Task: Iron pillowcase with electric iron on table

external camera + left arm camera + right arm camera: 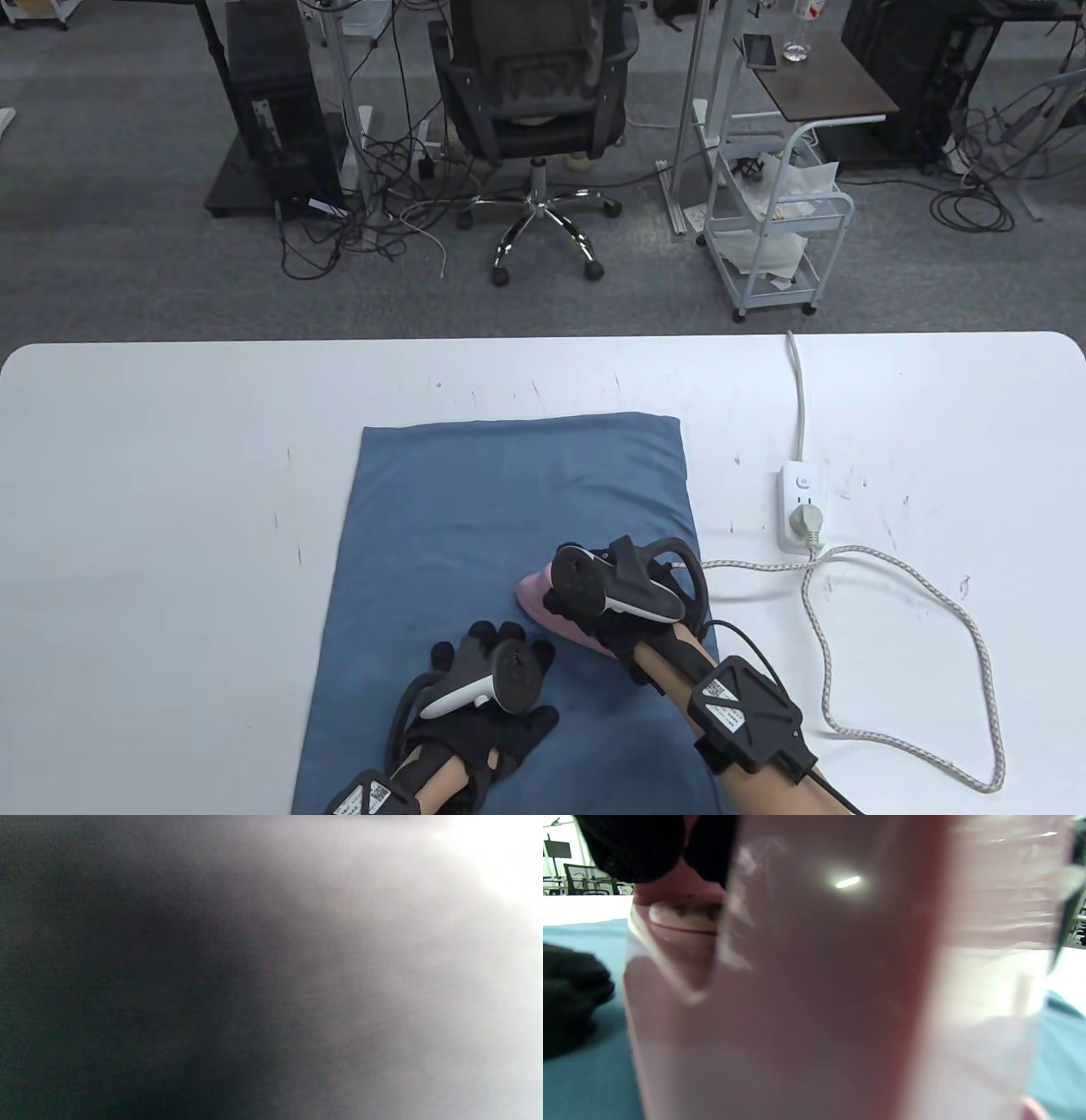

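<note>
A blue pillowcase (pixel 509 543) lies flat at the middle of a white table (pixel 170 475). On its near right part sits a pink iron (pixel 543 607), gripped by the right hand (pixel 594 607). The left hand (pixel 488 688) presses the cloth with fingers spread. A power strip (pixel 800 505) and looping cord (pixel 916 671) lie to the right.

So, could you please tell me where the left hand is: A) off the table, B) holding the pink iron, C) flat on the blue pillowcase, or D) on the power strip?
C: the left hand lies spread on the blue pillowcase, while the right hand holds the pink iron.
</note>
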`<action>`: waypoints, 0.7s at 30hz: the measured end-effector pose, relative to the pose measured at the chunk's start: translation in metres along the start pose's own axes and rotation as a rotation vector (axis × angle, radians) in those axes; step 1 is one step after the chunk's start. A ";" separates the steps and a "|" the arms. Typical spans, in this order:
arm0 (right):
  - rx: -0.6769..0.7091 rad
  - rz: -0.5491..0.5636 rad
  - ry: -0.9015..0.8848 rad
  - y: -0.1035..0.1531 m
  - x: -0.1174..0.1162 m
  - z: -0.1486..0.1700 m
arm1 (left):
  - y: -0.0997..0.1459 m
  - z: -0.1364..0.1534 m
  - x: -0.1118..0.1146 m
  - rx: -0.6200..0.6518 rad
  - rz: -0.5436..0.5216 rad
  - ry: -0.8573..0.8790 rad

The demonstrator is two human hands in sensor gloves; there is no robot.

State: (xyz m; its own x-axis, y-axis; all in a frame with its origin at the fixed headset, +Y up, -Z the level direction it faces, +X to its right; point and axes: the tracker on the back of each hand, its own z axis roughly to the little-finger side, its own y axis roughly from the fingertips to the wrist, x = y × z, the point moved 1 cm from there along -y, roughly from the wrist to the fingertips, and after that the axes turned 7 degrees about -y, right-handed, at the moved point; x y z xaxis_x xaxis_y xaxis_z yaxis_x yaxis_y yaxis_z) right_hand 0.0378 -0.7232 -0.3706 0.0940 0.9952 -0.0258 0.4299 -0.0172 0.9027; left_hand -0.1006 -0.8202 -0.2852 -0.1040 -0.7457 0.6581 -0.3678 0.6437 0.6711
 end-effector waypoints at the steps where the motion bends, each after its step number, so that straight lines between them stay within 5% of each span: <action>1: -0.006 0.016 0.016 -0.001 -0.001 -0.002 | 0.000 0.000 0.000 0.001 -0.001 0.000; 13: -0.325 0.075 0.035 -0.092 0.000 0.049 | -0.001 0.000 0.000 0.005 0.002 -0.002; 21: -0.272 0.111 -0.077 -0.084 0.004 0.050 | 0.000 -0.001 0.001 0.005 -0.001 -0.001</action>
State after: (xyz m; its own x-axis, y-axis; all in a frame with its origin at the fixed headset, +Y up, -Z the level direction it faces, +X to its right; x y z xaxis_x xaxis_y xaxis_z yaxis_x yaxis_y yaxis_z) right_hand 0.0472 -0.7231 -0.4681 0.1990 0.9783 0.0568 0.1578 -0.0892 0.9834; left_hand -0.1001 -0.8212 -0.2846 -0.1050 -0.7463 0.6573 -0.3728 0.6423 0.6697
